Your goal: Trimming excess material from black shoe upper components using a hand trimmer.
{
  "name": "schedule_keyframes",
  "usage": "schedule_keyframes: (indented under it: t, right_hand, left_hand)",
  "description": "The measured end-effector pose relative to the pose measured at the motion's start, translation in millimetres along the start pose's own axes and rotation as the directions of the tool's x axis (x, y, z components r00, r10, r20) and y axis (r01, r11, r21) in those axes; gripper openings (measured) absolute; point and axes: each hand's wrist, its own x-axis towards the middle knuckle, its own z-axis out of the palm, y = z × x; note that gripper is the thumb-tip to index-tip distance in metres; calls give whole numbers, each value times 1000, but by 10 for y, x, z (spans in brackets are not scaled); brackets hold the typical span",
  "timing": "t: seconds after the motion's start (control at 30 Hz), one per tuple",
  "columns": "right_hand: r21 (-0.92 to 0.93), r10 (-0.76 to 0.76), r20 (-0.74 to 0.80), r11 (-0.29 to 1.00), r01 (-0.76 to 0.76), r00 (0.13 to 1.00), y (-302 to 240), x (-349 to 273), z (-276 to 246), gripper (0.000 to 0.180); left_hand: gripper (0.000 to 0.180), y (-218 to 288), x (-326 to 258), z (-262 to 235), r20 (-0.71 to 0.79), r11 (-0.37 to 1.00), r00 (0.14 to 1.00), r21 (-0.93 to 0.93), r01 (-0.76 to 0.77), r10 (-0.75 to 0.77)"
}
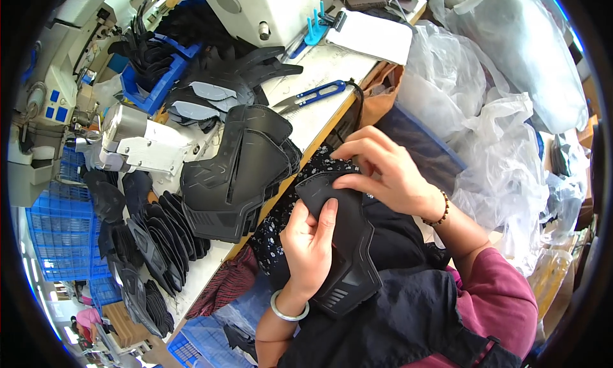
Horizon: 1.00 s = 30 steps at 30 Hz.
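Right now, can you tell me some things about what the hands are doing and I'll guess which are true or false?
1. Both hands hold the same black shaped piece. True: the left hand grips its side and the right hand pinches its top edge.
2. The blue-handled snips are in the right hand. False: they lie on the table, apart from both hands.
3. A stack of black pieces sits on the table beside the sewing machine. True.
4. The left wrist is bare. False: it wears a pale bangle.
5. The right wrist wears a bead bracelet. True.
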Motion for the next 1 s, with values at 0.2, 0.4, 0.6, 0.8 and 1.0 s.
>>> schedule_keyframes:
  t: [0.2, 0.4, 0.6, 0.8, 1.0]
  right_hand:
    - [-98, -35, -306, 995, 5, 951, 271, 40, 33, 11]
    - [-2, 239, 319, 968, -252, 917, 39, -248, -212, 27]
    - [-97, 39, 157, 995, -24, 987, 27, -491, 63, 14]
    - [-210, 147, -205, 959, -190, 968, 284, -345, -36, 10]
    - [-30, -1, 21, 1000, 1, 1000, 48, -145, -71, 34]
  left_hand:
    - [13, -97, 42, 17, -28, 981, 992, 154, -115, 120]
    - [12, -168, 52, -13, -84, 895, 949, 367, -255, 305]
    - [12, -188, 32, 88, -30, 694, 819, 549, -465, 573]
    - [11, -201, 40, -6, -83, 939, 963, 258, -229, 257]
    - [13, -204, 54, -24, 20, 1000, 1000, -26, -10, 10]
